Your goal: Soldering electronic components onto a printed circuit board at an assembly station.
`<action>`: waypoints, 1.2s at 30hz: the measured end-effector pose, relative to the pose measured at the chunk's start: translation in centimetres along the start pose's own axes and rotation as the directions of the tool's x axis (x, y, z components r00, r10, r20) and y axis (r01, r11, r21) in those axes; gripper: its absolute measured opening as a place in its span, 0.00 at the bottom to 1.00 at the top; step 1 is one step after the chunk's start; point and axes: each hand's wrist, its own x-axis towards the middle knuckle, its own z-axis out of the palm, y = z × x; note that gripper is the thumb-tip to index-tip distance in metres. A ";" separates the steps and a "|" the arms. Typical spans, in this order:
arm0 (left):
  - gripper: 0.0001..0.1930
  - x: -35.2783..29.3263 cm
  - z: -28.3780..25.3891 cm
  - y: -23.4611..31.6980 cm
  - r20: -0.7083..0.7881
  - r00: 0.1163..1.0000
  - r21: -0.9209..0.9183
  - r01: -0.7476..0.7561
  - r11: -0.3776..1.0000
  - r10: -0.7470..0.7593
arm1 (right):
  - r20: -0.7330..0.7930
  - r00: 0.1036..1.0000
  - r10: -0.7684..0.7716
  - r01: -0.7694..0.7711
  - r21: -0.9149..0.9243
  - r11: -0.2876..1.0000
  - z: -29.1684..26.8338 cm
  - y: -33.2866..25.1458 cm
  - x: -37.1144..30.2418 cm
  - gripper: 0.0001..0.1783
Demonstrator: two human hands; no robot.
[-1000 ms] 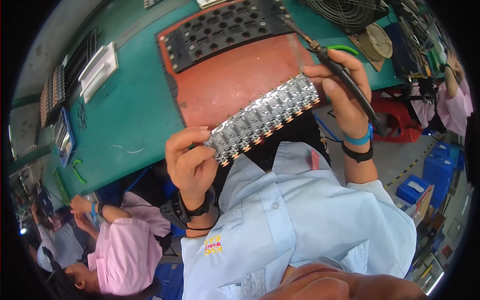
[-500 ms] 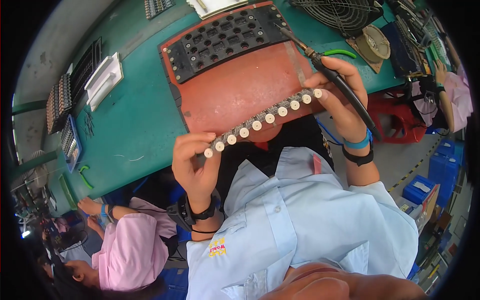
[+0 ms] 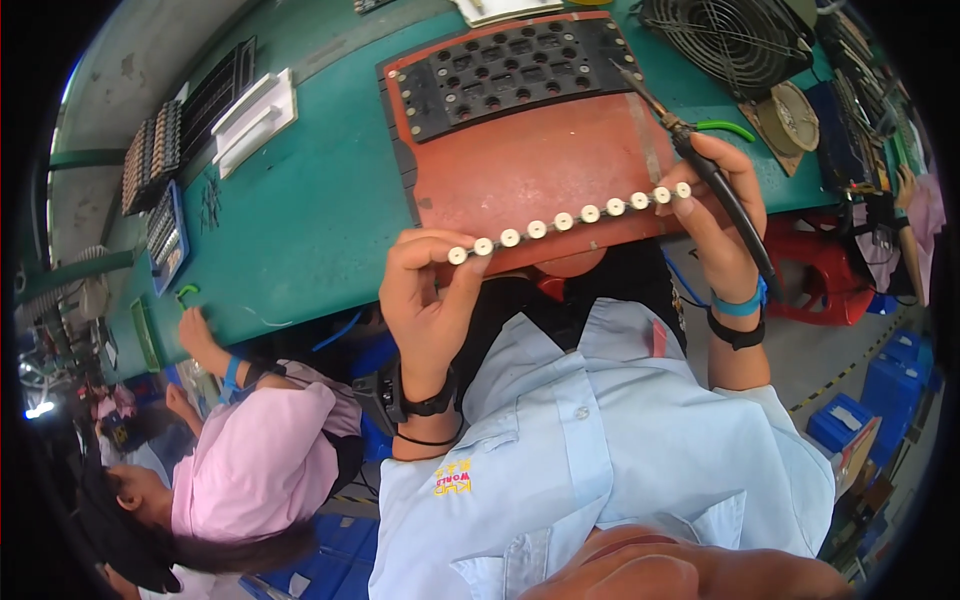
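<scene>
A narrow strip carrying a row of several round white parts, each with a small dark centre [image 3: 563,221], is stretched between my two hands above the near edge of the red mat. My left hand [image 3: 432,300] pinches its left end between thumb and fingers. At the right end, my right hand [image 3: 722,215] pinches the strip with thumb and fingertips. The same hand also keeps a soldering iron [image 3: 712,180] with a black handle, its metal tip pointing up and left toward the black fixture. The strip's underside is hidden from view.
Beyond the strip, a black fixture with round holes [image 3: 520,65] lies on the red mat [image 3: 530,165]. A fan [image 3: 735,40], a solder spool [image 3: 790,118] and green-handled pliers [image 3: 725,128] stand right. A white foam tray [image 3: 255,120] lies left. A co-worker in pink [image 3: 260,440] sits left.
The strip has levelled and rolled, so less of its grey side shows. The bench has shifted down and right in view. The co-worker's hand has come to the green tool at left.
</scene>
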 end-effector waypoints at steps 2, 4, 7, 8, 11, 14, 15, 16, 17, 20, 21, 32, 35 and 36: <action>0.13 0.1 -0.2 -0.1 -0.011 1.000 0.007 -0.009 1.000 0.009 | -0.011 1.000 0.000 0.000 -0.021 1.000 0.2 0.2 0.1 0.26; 0.12 0.1 -0.3 -0.3 -0.008 1.000 -0.002 -0.028 1.000 0.028 | 0.000 1.000 0.003 -0.003 0.017 1.000 0.5 0.3 0.2 0.26; 0.11 0.3 0.0 -0.5 -0.085 0.996 -0.116 -0.044 0.992 0.034 | 0.011 1.000 0.002 -0.003 0.083 0.997 0.9 0.3 0.1 0.26; 0.11 0.4 0.1 -0.5 -0.117 0.993 -0.175 -0.056 0.983 0.036 | 0.018 1.000 -0.014 0.013 0.082 0.997 1.1 0.2 0.0 0.26; 0.09 0.9 0.8 0.4 -0.157 0.981 -0.482 0.020 0.876 -0.109 | 0.044 0.997 -0.059 0.054 0.102 0.993 1.3 -0.3 -0.4 0.26; 0.08 1.5 0.1 0.3 -0.042 0.974 -0.746 0.119 0.655 -0.224 | 0.069 0.985 -0.158 0.140 0.215 0.967 0.9 -0.5 -0.7 0.27; 0.08 1.7 -0.2 0.1 0.081 0.964 -0.843 0.201 0.499 -0.252 | 0.068 0.984 -0.164 0.146 0.223 0.964 1.2 -0.4 -0.6 0.27; 0.08 1.6 0.2 -0.1 0.209 0.942 -0.905 0.287 0.313 -0.261 | 0.074 0.984 -0.161 0.149 0.154 0.977 1.1 -0.4 -0.8 0.27; 0.08 1.4 0.7 -0.1 0.215 0.941 -0.906 0.293 0.306 -0.262 | 0.077 0.985 -0.156 0.150 0.080 0.985 0.9 -0.4 -1.0 0.28; 0.08 0.6 2.7 0.6 0.475 0.830 -0.869 0.495 -0.005 -0.293 | 0.142 0.976 -0.167 0.186 -0.137 0.973 1.4 -0.2 -1.3 0.28; 0.08 0.2 3.4 0.9 0.496 0.819 -0.860 0.508 -0.034 -0.288 | 0.218 0.961 -0.173 0.228 -0.264 0.937 1.8 -0.4 -1.2 0.28; 0.16 -3.2 7.0 1.0 0.757 0.565 -0.652 0.676 -0.343 -0.327 | 0.309 0.949 0.068 -0.097 0.079 0.992 4.1 -1.7 -1.7 0.31; 0.18 -2.8 7.2 1.3 0.737 0.599 -0.675 0.677 -0.294 -0.313 | 0.266 0.964 0.021 -0.055 0.122 0.991 3.9 -1.0 -1.8 0.31; 0.20 -2.8 7.3 1.4 0.726 0.616 -0.687 0.675 -0.271 -0.305 | 0.272 0.962 0.017 -0.049 0.110 0.993 3.8 -0.9 -1.8 0.31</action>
